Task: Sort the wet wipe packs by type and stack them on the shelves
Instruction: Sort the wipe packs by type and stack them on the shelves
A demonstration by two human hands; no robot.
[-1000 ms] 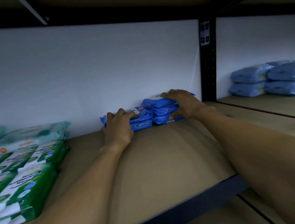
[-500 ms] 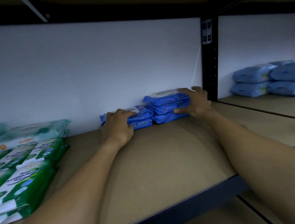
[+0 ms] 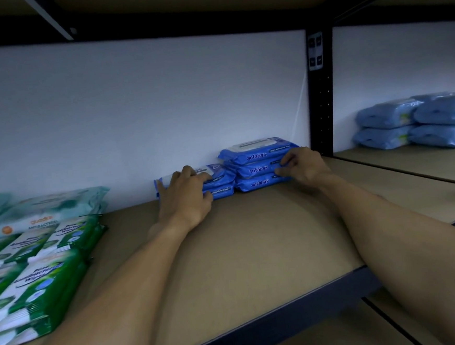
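Blue packs stood in two piles against the back edge of the shelf (image 3: pixel 253 238), toward its right rear corner beside the post (image 3: pixel 321 97): a three-high stack (image 3: pixel 258 167) and, touching its left side, a two-high stack (image 3: pixel 219 185). Your left hand (image 3: pixel 185 200) lay over the two-high stack, with curved fingers on its top and the thumb on its front face, holding it in place. Your right hand (image 3: pixel 302 166) had curled fingers pinching the right end of the three-high stack at its middle and lower packs.

Judged from this layout, sorting was well advanced. Green packs (image 3: pixel 38 274) and pale teal packs (image 3: pixel 41 211) were grouped at the shelf's left edge, and light blue packs (image 3: pixel 413 122) sat in the neighbouring bay. The blue piles only needed squaring up; whether more packs remained off the shelf could not be determined.

Compared with one second before, your right hand had moved off the top of the three-high stack down to its right end, while your left hand kept its position
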